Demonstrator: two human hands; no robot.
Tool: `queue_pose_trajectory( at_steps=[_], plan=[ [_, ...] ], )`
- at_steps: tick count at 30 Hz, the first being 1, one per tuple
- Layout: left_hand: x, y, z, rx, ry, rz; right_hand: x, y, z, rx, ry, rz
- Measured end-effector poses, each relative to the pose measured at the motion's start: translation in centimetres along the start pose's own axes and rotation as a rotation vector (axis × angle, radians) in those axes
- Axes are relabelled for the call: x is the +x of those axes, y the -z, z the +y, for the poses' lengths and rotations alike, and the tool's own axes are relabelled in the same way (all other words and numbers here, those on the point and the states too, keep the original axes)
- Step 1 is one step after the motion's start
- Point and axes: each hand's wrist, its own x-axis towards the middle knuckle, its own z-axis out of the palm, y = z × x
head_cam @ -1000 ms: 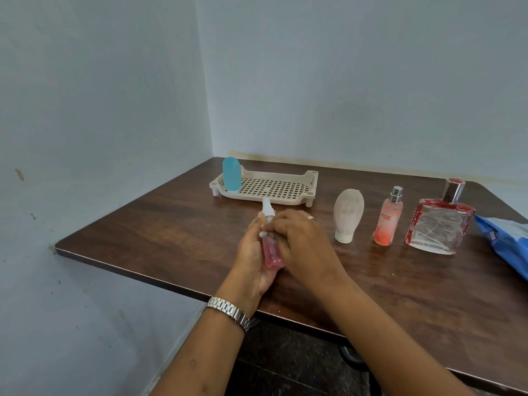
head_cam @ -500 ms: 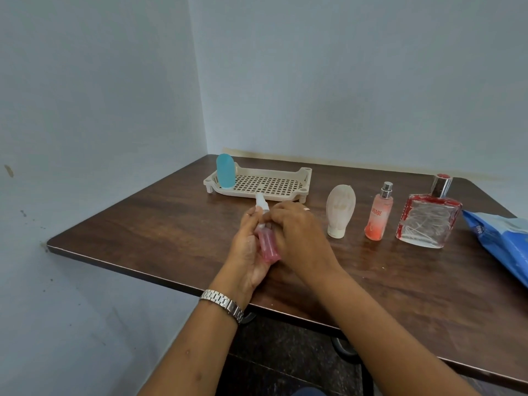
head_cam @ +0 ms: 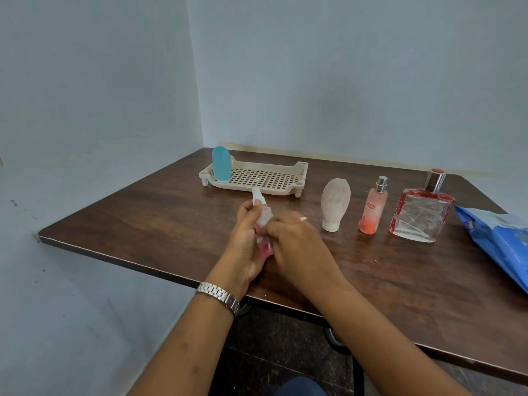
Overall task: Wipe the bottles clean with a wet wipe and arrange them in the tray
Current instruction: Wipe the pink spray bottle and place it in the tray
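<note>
Since the earlier frames the right hand point(head_cam: 300, 244) had slid down off the neck of the small pink bottle point(head_cam: 265, 248), so that the wet wipe point(head_cam: 264, 221) now showed as a pale wrap around the bottle's upper body, with only its pink base showing below. The left hand point(head_cam: 245, 241) gripped the bottle from its left side, fingers curled round it just under the white cap point(head_cam: 256, 196), apparently to steady it against the rubbing. The right hand's fingers were curled in, pressing the wipe against the bottle; how much of the wipe lay inside that hand could not be seen. The bottle was held tilted above the table point(head_cam: 143, 218), between both hands, its cap pointing away. Just beyond the hands stood the tray point(head_cam: 301, 170), with a blue bottle point(head_cam: 221, 164) upright at its left end, probably the first one finished. To the right of the right hand waited a cream bottle point(head_cam: 335, 202), a peach spray bottle point(head_cam: 373, 208) and a large glass bottle point(head_cam: 421, 215), lined up within reach; farther right lay the blue wipe pack point(head_cam: 497, 238). The wiping of this bottle looked about midway.
</note>
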Motion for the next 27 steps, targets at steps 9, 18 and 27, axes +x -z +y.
queue_pose_trajectory(
  at_steps=[9,18,27],
  plan=[
    [0.1,0.3,0.4,-0.098,0.112,-0.047,2.3,-1.4,-0.4,0.066,-0.151,0.17],
    [0.1,0.2,0.0,0.021,0.025,-0.029,3.9,-0.3,1.0,0.196,-0.206,0.166],
    [0.4,0.1,0.0,-0.064,0.04,0.107,-0.7,0.6,0.4,0.128,-0.025,-0.075]
  ],
)
